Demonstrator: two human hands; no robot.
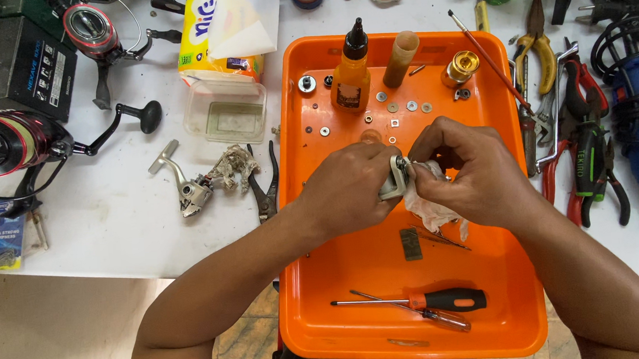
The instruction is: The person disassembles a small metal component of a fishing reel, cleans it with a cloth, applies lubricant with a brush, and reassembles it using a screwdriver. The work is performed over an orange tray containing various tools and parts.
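Two screwdrivers lie nearest, at the front of the shallow orange plastic tray (343, 305): a black-and-orange-handled screwdriver (418, 301) and a thinner clear-red-handled screwdriver (438, 317) crossing just under it. Beyond them, over the tray's middle, the left hand (346, 189) curls its fingers around a small pale grey metal reel part (394, 178), gripping it from the left, while the right hand (469, 169) has its fingertips pinched on a crumpled white cloth (434, 210) pressed against that part. A small dark flat metal plate (411, 243) rests on the tray just below the cloth. Farther back stand an amber oil bottle with a black nozzle (349, 72), a brown cylindrical tube (400, 59) and a gold metal knob (459, 68), with loose washers between. Red-handled pliers (583, 146) lie on the white table (127, 215) to the right.
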